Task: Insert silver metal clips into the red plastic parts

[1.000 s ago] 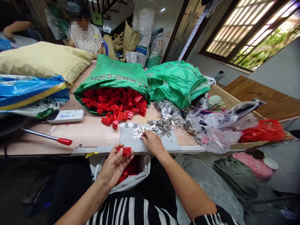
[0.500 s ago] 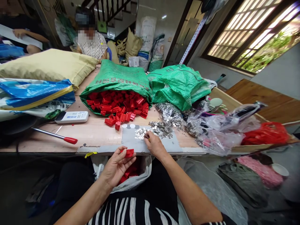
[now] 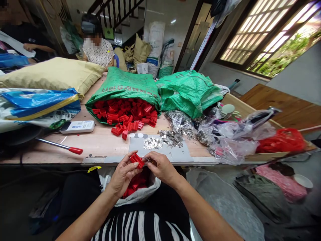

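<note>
My left hand (image 3: 125,172) grips a red plastic part (image 3: 136,161) with a channel-like shape between thumb and fingers, above the table's front edge. Pinched in my right hand (image 3: 162,167) is a slim tool (image 3: 151,161), brownish with a thin metal tip. That tip meets the right end of the red part or lies very close to it; a metal piece there is too small to make out. Below both hands, a white sack (image 3: 142,196) on my lap holds more red parts (image 3: 135,188). Small flat metal pieces (image 3: 152,143) lie on a grey sheet (image 3: 136,147) just beyond my hands.
A green woven sack (image 3: 127,80) spills red parts onto the table. Right of it are another green sack (image 3: 190,90), a clear bag of metal pieces (image 3: 179,120) and crumpled plastic bags (image 3: 233,147). A red-tipped lever (image 3: 75,151) juts in at left. A person (image 3: 97,50) sits across.
My right hand has come back from the metal pieces with the tool and met the red part. My left hand has turned the red part to a tilt. The view has shifted slightly.
</note>
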The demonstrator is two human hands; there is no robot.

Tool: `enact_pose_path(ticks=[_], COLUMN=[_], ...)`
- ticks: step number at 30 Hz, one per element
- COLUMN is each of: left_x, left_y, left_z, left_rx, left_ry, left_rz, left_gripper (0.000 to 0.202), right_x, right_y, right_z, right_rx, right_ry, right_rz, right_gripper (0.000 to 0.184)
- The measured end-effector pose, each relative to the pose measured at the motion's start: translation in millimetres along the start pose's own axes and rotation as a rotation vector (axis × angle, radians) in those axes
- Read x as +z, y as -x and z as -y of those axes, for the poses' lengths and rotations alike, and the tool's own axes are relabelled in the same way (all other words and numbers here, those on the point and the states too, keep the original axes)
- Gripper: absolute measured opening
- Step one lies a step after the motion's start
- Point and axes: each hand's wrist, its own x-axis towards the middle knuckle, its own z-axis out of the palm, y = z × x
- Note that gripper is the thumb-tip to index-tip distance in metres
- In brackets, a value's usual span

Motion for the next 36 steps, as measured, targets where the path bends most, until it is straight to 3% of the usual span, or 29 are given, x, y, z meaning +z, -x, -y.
enact_pose_path(ticks=[4, 9, 17, 21, 24, 31, 36], left_x=[1.6, 3.3, 1.8, -1.9, -6.0, -20.3, -27.8], left_y=[-0.7, -1.1, -1.1, -4.2, -9.7, -34.6, -49.0], left_z=[-0.6, -0.4, 1.0, 3.2, 2.9, -4.0, -5.7], left_rx=[-0.036, -0.010, 0.024, 0.038, 0.099, 0.443, 0.462], left_ry=[0.005, -0.014, -0.071, -0.115, -0.254, -0.834, -0.978], left_rz=[-0.011, 0.009, 0.074, 0.076, 0.083, 0.094, 0.055], left_gripper=[0.052, 0.046, 0.049, 0.050, 0.045, 0.032, 0.041], right_x=[4.1, 3.1, -1.0, -1.4, 0.1, 7.0, 8.0], right_y=[5.6, 10.4, 16.5, 19.4, 19.2, 12.0, 5.7], right_z=[-1.7, -1.4, -7.2, -12.1, -16.7, -29.8, -34.0], right_rx=[-0.119, -0.165, 0.059, 0.093, 0.046, 0.095, 0.104], right_ry=[0.066, 0.002, -0.170, -0.168, -0.116, 0.050, 0.120], right_rz=[0.017, 0.040, -0.001, -0.016, -0.065, -0.066, -0.032], right_gripper=[0.019, 0.018, 0.015, 0.014, 0.020, 0.025, 0.017])
